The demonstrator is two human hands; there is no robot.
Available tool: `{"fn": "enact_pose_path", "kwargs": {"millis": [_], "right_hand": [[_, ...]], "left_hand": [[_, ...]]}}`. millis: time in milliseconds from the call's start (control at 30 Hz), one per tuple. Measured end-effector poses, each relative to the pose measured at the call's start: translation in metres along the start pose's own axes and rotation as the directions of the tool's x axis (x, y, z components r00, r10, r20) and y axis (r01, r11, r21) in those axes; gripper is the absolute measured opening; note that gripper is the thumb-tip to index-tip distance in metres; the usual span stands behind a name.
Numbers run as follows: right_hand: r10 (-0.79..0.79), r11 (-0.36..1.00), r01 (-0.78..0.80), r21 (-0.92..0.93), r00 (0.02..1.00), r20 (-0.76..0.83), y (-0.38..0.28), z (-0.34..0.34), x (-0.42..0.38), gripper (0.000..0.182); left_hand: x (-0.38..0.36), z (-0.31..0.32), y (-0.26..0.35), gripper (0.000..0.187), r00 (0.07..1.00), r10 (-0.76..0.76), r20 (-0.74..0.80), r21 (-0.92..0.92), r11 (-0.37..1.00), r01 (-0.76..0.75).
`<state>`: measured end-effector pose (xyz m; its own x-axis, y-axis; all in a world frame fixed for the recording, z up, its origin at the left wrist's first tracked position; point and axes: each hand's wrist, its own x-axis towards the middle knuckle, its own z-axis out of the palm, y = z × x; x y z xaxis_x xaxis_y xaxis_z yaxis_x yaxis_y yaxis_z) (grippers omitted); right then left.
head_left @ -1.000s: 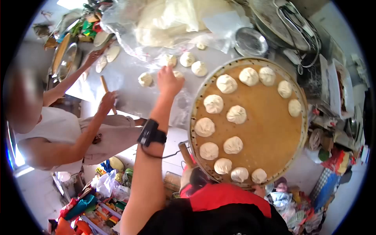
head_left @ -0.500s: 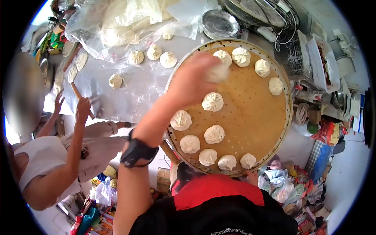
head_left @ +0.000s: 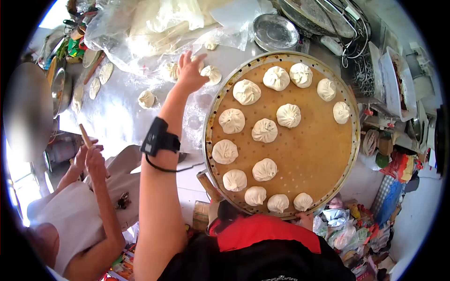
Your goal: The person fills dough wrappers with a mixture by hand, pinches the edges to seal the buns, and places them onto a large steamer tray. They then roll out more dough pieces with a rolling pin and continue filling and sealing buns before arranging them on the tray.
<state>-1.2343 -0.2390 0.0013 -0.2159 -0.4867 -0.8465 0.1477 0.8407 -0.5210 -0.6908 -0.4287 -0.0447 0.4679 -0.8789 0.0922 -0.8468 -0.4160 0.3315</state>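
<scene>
My left hand (head_left: pixel 191 74), with a black device strapped to the wrist, reaches over the metal table with its fingers spread. Nearest to it are a pleated bun (head_left: pixel 212 75) on its right and another bun (head_left: pixel 170 71) on its left; what lies under the palm is hidden. At the near rim of the round steamer tray (head_left: pixel 354 154), my right hand (head_left: pixel 305 220) grips the edge, its fingers partly hidden. Several pleated buns stand on the tray's perforated tan surface, among them one bun (head_left: pixel 288 115) near the middle.
A co-worker's hands (head_left: pixel 91 159) hold a rolling pin (head_left: pixel 85 136) at the left. Flattened dough pieces (head_left: pixel 106 72) and a lone bun (head_left: pixel 146 99) lie on the table. Plastic sheeting (head_left: pixel 136 42) and a metal dish (head_left: pixel 275 32) are farther back.
My left hand has put down a bun near the tray's middle and moved left over the table buns. The co-worker's hands have lifted the rolling pin off the table. The view has shifted slightly.
</scene>
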Motion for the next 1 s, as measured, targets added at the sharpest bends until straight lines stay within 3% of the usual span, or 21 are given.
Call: {"fn": "enact_pose_path", "kwargs": {"millis": [33,67,100,167,200,267,300,367,400,433,467,533,567,667,767,867,933,1000], "right_hand": [[-0.005,1.0,0.005,0.009,1.0,0.004,0.006,-0.007,0.007,0.053],[-0.198,0.94,0.223,-0.26,0.973,0.12,0.016,-0.023,0.015,0.053],[-0.338,0.763,0.436,-0.477,0.898,0.28,0.028,-0.048,0.025,0.053],[-0.423,0.546,0.583,-0.602,0.812,0.403,0.035,-0.059,0.031,0.052],[-0.433,0.6,0.546,-0.585,0.836,0.336,0.038,-0.051,0.029,0.052],[-0.484,0.37,0.611,-0.7,0.77,0.416,0.035,-0.05,0.029,0.052],[-0.469,0.049,0.656,-0.753,0.681,0.562,0.031,-0.058,0.029,0.052],[-0.381,0.56,0.519,-0.646,0.853,0.356,0.048,-0.068,0.033,0.051],[-0.325,0.756,0.405,-0.514,0.914,0.242,0.057,-0.073,0.034,0.051],[-0.329,0.766,0.402,-0.501,0.916,0.232,0.047,-0.059,0.03,0.05],[-0.332,0.776,0.399,-0.489,0.917,0.221,0.035,-0.043,0.025,0.05],[-0.125,0.95,0.154,-0.271,0.985,0.122,0.023,-0.031,0.02,0.048],[-0.038,0.985,0.053,-0.166,0.995,0.094,0.018,-0.025,0.018,0.047],[0.034,0.999,-0.031,-0.039,0.997,0.07,0.003,-0.013,0.007,0.04],[0.04,0.999,-0.039,-0.021,0.996,0.078,-0.006,-0.014,0.007,0.036],[0.081,0.997,-0.082,-0.006,0.972,0.219,-0.016,-0.026,0.013,0.033],[0.126,0.985,-0.085,-0.15,0.95,0.286,-0.027,-0.038,0.022,0.032],[0.201,0.938,-0.096,-0.333,0.934,0.296,-0.041,-0.046,0.026,0.028]], "left_hand": [[0.001,0.003,-0.001,0.058,0.989,0.125,0.074,0.124,0.983,-0.134],[0.0,0.007,-0.003,0.059,0.963,0.213,0.163,0.165,0.957,-0.239],[0.0,0.012,-0.005,0.06,0.922,0.297,0.25,0.189,0.919,-0.347],[0.009,0.022,-0.009,0.061,0.823,0.414,0.389,0.092,0.872,-0.481],[0.014,0.021,-0.007,0.056,0.819,0.378,0.431,0.084,0.887,-0.454],[0.006,0.014,-0.01,0.052,0.926,0.221,0.307,-0.117,0.974,-0.194],[0.001,0.008,-0.009,0.05,0.954,0.131,0.268,-0.235,0.97,-0.067],[-0.007,-0.007,-0.017,0.048,0.991,0.037,0.131,-0.563,0.826,0.043],[-0.022,-0.038,0.006,0.049,0.992,0.045,0.117,-0.624,0.78,0.038],[-0.042,-0.075,0.033,0.05,0.994,0.051,0.093,-0.68,0.733,0.026],[-0.061,-0.092,0.052,0.049,0.979,0.172,0.108,-0.682,0.729,-0.053],[-0.099,-0.101,0.09,0.048,0.908,0.403,0.111,-0.711,0.671,-0.21],[-0.113,-0.099,0.111,0.048,0.853,0.515,0.088,-0.734,0.612,-0.294],[-0.142,-0.078,0.167,0.048,0.779,0.592,0.206,-0.762,0.597,-0.252],[-0.154,-0.043,0.205,0.043,0.758,0.616,0.214,-0.668,0.658,-0.346],[-0.165,-0.01,0.225,0.039,0.787,0.579,0.211,-0.499,0.757,-0.423],[-0.169,-0.004,0.234,0.044,0.805,0.541,0.244,-0.422,0.806,-0.414],[-0.179,-0.022,0.236,0.049,0.872,0.474,0.12,-0.474,0.799,-0.369]]}}
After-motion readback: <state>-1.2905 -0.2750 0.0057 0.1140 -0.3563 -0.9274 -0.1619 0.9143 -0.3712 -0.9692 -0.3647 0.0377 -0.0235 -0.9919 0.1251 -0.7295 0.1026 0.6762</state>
